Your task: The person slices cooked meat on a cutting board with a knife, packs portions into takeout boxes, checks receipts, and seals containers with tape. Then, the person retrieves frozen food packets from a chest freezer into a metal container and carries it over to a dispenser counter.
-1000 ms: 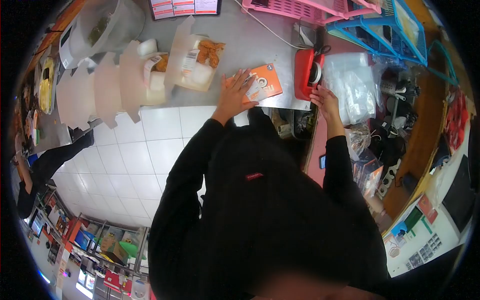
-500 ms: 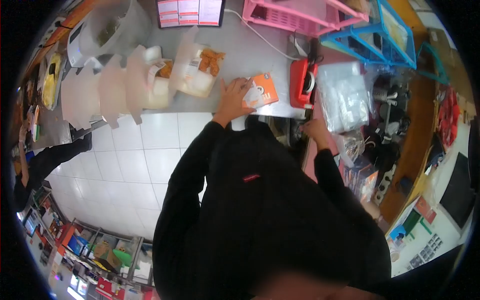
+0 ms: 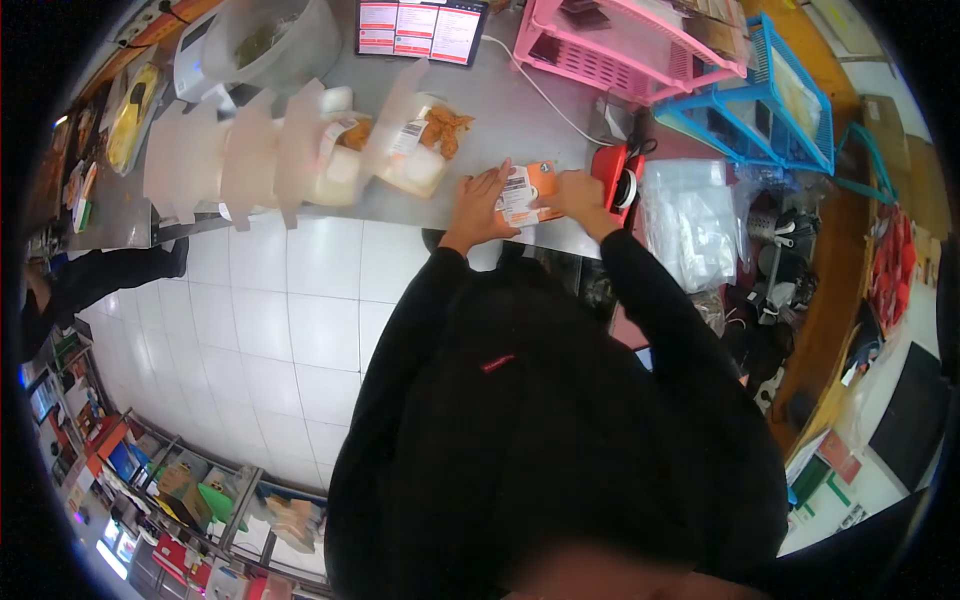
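A small orange box (image 3: 541, 181) with a white printed slip (image 3: 517, 196) on top lies near the front edge of the steel counter. My left hand (image 3: 480, 208) rests against the box's left side, its fingers stretched out and the thumb at the near edge. At the box's right side is my right hand (image 3: 583, 197), fingers curled together; what they hold, if anything, is too small to tell. Just right of that hand stands a red tape dispenser (image 3: 610, 180) with a white-cored roll.
Open food boxes (image 3: 412, 172) with fried chicken and rice line the counter's left. Behind are a tablet (image 3: 421, 33), a white cable and pink (image 3: 600, 62) and blue racks (image 3: 745, 120). Plastic bags (image 3: 690, 220) lie right. Another person's leg (image 3: 130, 265) shows far left.
My right hand has moved from beside the dispenser, down past the counter's edge, then up and left to the orange box. My left hand stays at the box. The whole view has shifted.
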Tool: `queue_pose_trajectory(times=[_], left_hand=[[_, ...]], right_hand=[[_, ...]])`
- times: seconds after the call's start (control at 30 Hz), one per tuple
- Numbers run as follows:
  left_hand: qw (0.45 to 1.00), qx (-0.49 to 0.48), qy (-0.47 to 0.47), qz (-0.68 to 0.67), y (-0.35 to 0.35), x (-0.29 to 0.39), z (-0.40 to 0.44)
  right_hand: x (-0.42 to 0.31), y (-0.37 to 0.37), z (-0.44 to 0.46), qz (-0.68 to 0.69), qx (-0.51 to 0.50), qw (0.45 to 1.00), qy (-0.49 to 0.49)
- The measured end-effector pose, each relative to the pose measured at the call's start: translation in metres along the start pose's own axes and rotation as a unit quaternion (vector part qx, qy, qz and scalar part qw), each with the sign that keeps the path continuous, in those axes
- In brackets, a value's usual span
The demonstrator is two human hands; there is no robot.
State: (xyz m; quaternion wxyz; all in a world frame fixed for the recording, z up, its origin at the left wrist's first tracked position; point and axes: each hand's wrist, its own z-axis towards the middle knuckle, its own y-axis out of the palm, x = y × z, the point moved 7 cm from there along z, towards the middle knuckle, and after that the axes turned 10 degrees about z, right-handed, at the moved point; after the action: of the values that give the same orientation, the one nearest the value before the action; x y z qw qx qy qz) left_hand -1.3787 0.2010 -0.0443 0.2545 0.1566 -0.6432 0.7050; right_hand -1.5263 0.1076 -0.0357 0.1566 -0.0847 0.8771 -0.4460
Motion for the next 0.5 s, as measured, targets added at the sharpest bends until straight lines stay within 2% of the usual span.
queue_pose_trajectory(times=[0.07,0.17,0.27,0.37,0.4,0.5], left_hand=[[1.0,-0.001,-0.002,0.013,0.004,0.0,0.001],[0.999,0.03,-0.008,-0.011,0.002,0.002,0.002],[0.992,0.091,-0.081,0.028,0.007,0.0,-0.003],[0.98,0.101,-0.167,0.049,0.012,0.013,-0.006],[0.978,0.104,-0.172,0.053,0.013,0.023,-0.005],[0.972,0.134,-0.182,0.062,0.012,0.027,-0.004]], right_hand=[[0.039,0.001,0.001,-0.039,0.022,0.999,-0.004],[0.059,0.006,-0.009,-0.053,0.059,0.989,-0.126],[0.062,-0.037,-0.05,0.046,0.274,0.936,-0.214],[0.096,-0.082,-0.069,0.254,0.473,0.839,-0.087],[0.13,-0.07,-0.051,0.272,0.516,0.811,-0.05],[0.155,-0.05,-0.019,0.312,0.454,0.834,0.039]])
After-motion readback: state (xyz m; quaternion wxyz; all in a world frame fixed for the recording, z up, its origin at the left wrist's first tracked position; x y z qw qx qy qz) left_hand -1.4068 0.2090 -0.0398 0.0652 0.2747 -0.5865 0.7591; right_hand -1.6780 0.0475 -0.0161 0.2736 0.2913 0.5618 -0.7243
